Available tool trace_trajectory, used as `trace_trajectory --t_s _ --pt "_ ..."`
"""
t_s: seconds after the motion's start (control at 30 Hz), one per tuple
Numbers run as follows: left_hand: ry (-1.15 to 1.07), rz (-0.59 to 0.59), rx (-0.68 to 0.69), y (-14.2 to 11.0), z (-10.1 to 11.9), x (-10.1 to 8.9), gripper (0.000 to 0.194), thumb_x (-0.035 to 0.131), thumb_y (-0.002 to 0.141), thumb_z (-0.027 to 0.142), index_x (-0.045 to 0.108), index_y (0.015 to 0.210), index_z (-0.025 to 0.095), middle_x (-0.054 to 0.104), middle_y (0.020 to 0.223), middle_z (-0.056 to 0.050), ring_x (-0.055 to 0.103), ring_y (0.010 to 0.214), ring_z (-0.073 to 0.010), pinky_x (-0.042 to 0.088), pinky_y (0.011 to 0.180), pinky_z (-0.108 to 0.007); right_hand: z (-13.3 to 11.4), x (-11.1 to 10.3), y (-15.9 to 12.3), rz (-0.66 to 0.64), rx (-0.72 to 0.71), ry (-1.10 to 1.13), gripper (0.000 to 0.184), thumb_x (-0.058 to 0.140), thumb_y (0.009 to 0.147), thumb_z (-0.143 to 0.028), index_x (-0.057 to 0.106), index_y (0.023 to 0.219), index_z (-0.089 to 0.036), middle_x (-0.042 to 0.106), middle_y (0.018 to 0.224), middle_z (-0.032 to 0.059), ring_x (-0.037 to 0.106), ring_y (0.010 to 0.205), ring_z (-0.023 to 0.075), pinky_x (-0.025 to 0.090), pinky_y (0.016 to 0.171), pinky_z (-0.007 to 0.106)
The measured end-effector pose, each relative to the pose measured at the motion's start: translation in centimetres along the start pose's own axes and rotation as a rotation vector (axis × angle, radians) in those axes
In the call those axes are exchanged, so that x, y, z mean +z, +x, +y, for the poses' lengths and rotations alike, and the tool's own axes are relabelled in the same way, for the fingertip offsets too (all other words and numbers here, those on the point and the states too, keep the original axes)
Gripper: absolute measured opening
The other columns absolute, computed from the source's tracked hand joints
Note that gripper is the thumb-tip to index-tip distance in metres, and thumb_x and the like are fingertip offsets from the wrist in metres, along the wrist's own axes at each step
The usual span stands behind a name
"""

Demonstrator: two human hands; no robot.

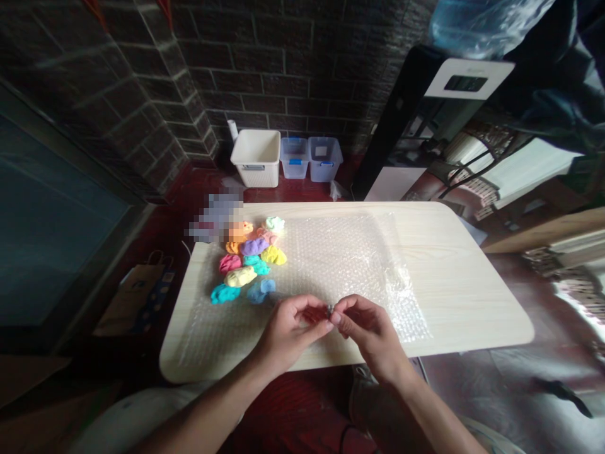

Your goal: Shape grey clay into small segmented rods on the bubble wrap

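Observation:
My left hand (297,325) and my right hand (362,325) meet over the front of the table, fingertips pinched together. Between them is a small dark grey piece (330,309), mostly covered by the fingers; it looks like a bit of modelling clay. Beyond my left hand lie soft lumps of modelling clay in several colours, among them a blue lump (261,291), a teal lump (225,293), a pale yellow lump (240,276), a purple lump (254,246) and a bright yellow lump (273,255).
Bubble wrap (340,252) covers much of the pale wooden table (463,284). On the floor behind stand a cream bin (256,170) and two clear plastic boxes. A water dispenser (401,126) rises at the back right. A paper bag (127,296) stands left of the table.

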State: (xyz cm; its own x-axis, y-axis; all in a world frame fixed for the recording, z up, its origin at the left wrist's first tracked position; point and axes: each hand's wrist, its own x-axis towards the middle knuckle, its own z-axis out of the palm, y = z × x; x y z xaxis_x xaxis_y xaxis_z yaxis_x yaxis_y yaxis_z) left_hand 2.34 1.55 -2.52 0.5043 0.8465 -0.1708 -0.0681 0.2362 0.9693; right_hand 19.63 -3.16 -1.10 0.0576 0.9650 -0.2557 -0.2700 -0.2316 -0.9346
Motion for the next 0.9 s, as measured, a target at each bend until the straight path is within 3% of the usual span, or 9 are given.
trace_trajectory --t_s 0.17,0.3,0.67,0.9 --pt "0.285 0.072 0.159 -0.3 0.7 0.0 0.017 0.08 0.087 0.032 0.077 0.09 0.016 0.079 0.084 -0.006 0.073 0.078 -0.0177 0.056 0.075 -0.026 0.3 -0.1 0.1 0.04 0.045 0.076 0.027 0.101 0.063 -0.033 0.082 0.079 -0.021 0.077 0.073 0.0013 0.068 0.075 0.0165 0.052 0.076 0.028" --pt "0.365 0.089 0.222 -0.4 0.6 0.1 0.012 0.078 0.088 0.029 0.077 0.091 0.017 0.08 0.086 -0.005 0.074 0.078 -0.0175 0.057 0.076 -0.026 0.5 -0.1 0.1 0.061 0.06 0.087 0.027 0.103 0.059 -0.03 0.083 0.075 -0.022 0.079 0.071 0.0014 0.07 0.072 0.0171 0.054 0.075 0.029" --pt "0.405 0.076 0.247 -0.6 1.0 0.0 0.009 0.072 0.089 0.019 0.078 0.095 0.018 0.081 0.09 -0.004 0.075 0.083 -0.0186 0.057 0.079 -0.027 0.4 -0.2 0.0 0.07 0.017 0.032 0.021 0.1 0.064 -0.032 0.086 0.078 -0.024 0.08 0.069 0.0016 0.069 0.065 0.0164 0.056 0.068 0.029" --pt "0.371 0.038 0.167 -0.6 1.6 -0.2 0.022 0.065 0.098 0.033 0.08 0.097 0.018 0.081 0.091 -0.006 0.075 0.086 -0.0211 0.056 0.078 -0.028 0.7 -0.6 -0.2 0.075 -0.062 -0.069 0.019 0.097 0.069 -0.034 0.087 0.081 -0.024 0.082 0.081 0.006 0.074 0.076 0.0222 0.059 0.074 0.036"
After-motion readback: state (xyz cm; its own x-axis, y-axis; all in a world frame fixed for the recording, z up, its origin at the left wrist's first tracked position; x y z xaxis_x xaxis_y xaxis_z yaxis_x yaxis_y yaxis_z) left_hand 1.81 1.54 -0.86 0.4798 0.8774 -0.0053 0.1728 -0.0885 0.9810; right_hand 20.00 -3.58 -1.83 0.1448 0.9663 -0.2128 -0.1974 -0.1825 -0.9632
